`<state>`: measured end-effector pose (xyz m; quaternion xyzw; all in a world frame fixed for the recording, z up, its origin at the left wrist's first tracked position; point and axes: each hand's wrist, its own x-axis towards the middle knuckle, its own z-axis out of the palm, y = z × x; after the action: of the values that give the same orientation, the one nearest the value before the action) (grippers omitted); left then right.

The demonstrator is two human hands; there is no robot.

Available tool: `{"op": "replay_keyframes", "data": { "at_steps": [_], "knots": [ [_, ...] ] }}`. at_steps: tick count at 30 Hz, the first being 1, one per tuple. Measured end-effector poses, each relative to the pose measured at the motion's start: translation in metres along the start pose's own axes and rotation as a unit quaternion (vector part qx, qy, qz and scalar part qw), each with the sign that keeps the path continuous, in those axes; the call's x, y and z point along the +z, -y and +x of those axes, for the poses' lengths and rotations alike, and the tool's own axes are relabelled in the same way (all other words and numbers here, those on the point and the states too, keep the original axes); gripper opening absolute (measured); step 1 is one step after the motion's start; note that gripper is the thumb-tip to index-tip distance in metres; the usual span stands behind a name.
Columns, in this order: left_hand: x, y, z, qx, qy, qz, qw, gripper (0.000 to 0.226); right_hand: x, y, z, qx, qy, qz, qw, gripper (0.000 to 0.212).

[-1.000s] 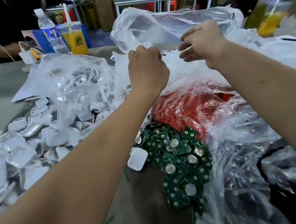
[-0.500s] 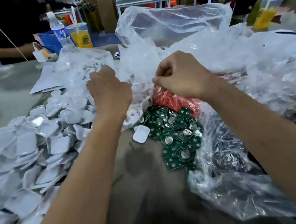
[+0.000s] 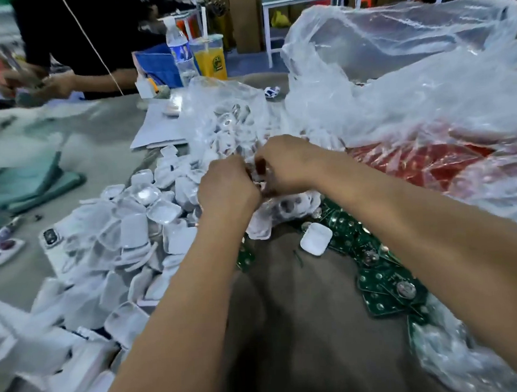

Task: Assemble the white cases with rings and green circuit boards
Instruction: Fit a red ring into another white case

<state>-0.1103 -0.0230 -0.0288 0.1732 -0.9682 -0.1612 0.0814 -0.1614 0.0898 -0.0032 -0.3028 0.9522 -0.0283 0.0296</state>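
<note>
A heap of white cases (image 3: 117, 231) covers the table's left side. Green circuit boards (image 3: 386, 279) lie in a pile at the right, one single white case (image 3: 316, 238) resting on them. A clear bag of white parts (image 3: 228, 122) sits behind my hands. My left hand (image 3: 228, 187) and my right hand (image 3: 285, 164) meet at the mouth of this bag, fingers curled into the crumpled plastic. What the fingertips pinch is hidden by the hands. White ring-like pieces (image 3: 291, 207) lie just below my hands.
A large clear bag holding red parts (image 3: 431, 167) fills the right. A water bottle (image 3: 180, 53) and an orange drink cup (image 3: 211, 57) stand at the back. Another person's hands (image 3: 47, 84) work at the far left. A phone (image 3: 52, 238) lies by the cases.
Both hands dropped from the big bag's top edge and came together low at the smaller bag of white parts. The view swung left.
</note>
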Motion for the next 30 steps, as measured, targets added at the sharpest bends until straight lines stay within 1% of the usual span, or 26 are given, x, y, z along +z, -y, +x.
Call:
{"op": "replay_keyframes", "data": {
  "at_steps": [2, 5, 6, 8, 10, 11, 13, 15, 17, 19, 20, 22, 23, 24, 26, 29, 30],
  "knots": [
    [0.002, 0.001, 0.002, -0.006, 0.002, -0.004, 1.000, 0.027, -0.001, 0.001, -0.001, -0.019, 0.002, -0.016, 1.000, 0.019],
    [0.005, 0.002, 0.002, -0.008, 0.020, -0.006, 1.000, 0.031, 0.001, -0.002, -0.009, -0.063, -0.058, -0.028, 0.996, 0.031],
    [0.007, 0.002, 0.002, -0.007, 0.019, -0.004, 1.000, 0.031, 0.001, -0.002, -0.013, -0.077, -0.065, -0.036, 0.994, 0.028],
    [0.010, 0.002, 0.000, 0.008, -0.004, -0.002, 1.000, 0.026, 0.003, -0.001, -0.020, -0.083, -0.019, -0.056, 0.995, 0.013],
    [0.011, 0.000, -0.004, 0.030, -0.020, -0.011, 0.999, 0.022, 0.004, -0.003, -0.024, -0.062, 0.038, -0.068, 0.995, 0.022],
    [0.010, -0.001, -0.006, 0.037, -0.014, -0.012, 0.999, 0.018, 0.002, -0.005, -0.026, -0.053, 0.057, -0.073, 0.994, 0.023],
    [0.007, -0.003, -0.009, 0.047, 0.014, -0.014, 0.999, 0.015, -0.002, -0.008, -0.028, -0.038, 0.096, -0.097, 0.990, 0.017],
    [0.002, -0.006, -0.009, 0.067, 0.048, -0.007, 0.997, 0.012, -0.004, -0.009, -0.029, -0.021, 0.110, -0.108, 0.988, 0.021],
    [-0.005, -0.007, -0.007, 0.083, 0.085, 0.022, 0.993, 0.012, -0.002, -0.011, -0.027, -0.012, 0.080, -0.076, 0.994, 0.030],
    [-0.015, -0.006, -0.005, 0.080, 0.116, 0.035, 0.989, 0.015, -0.001, -0.013, -0.027, -0.006, 0.035, -0.033, 0.999, 0.018],
    [-0.020, -0.005, -0.005, 0.080, 0.125, 0.030, 0.988, 0.017, 0.001, -0.013, -0.027, -0.010, 0.020, -0.019, 1.000, 0.020],
    [-0.027, -0.005, -0.006, 0.079, 0.128, 0.012, 0.989, 0.020, 0.005, -0.011, -0.028, -0.032, 0.026, -0.016, 0.999, 0.041],
    [-0.030, -0.005, -0.007, 0.074, 0.123, 0.005, 0.990, 0.023, 0.009, -0.009, -0.028, -0.044, 0.019, -0.023, 0.999, 0.044],
    [-0.031, -0.005, -0.009, 0.069, 0.117, -0.001, 0.991, 0.026, 0.012, -0.007, -0.029, -0.050, 0.001, -0.026, 0.998, 0.040],
    [-0.033, -0.006, -0.010, 0.067, 0.109, -0.010, 0.992, 0.030, 0.019, -0.004, -0.029, -0.047, -0.032, -0.002, 0.998, 0.027],
    [-0.031, -0.004, -0.010, 0.061, 0.100, -0.045, 0.992, 0.031, 0.021, -0.002, -0.029, -0.033, -0.031, 0.100, 0.994, 0.012],
    [-0.030, -0.002, -0.010, 0.052, 0.091, -0.069, 0.992, 0.030, 0.020, -0.001, -0.029, -0.026, -0.023, 0.136, 0.990, 0.011]
  ]
}}
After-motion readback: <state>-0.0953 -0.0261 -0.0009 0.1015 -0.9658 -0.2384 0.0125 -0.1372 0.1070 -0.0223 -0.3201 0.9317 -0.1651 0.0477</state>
